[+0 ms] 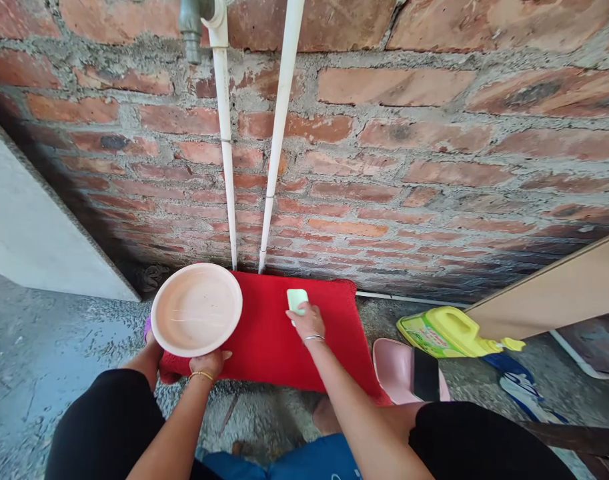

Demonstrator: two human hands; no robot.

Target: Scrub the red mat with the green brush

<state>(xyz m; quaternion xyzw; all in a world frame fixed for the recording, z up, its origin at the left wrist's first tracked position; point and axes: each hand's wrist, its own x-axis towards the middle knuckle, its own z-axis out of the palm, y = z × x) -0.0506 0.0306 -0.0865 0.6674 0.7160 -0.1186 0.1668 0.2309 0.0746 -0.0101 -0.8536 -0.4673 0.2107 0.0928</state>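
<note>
A pale pink basin [197, 308] is tilted over the left end of a red cloth [264, 333]. My left hand [209, 363] grips the near side of its rim from below, thumb pointing right; the other fingers are largely hidden. My right hand [309, 321] is closed around a small pale green block [297, 300] with rounded corners, held on or just above the middle of the cloth. Whether the block is soap or a brush I cannot tell. The cloth lies spread over something low against the wall.
A brick wall [354, 193] with two white pipes [274, 133] and a tap [189, 30] rises behind. On the right are a yellow detergent jug [439, 331], a pink plastic scoop-like thing [391, 367] and a blue slipper [519, 390]. A pale slab [39, 220] leans at left above wet floor.
</note>
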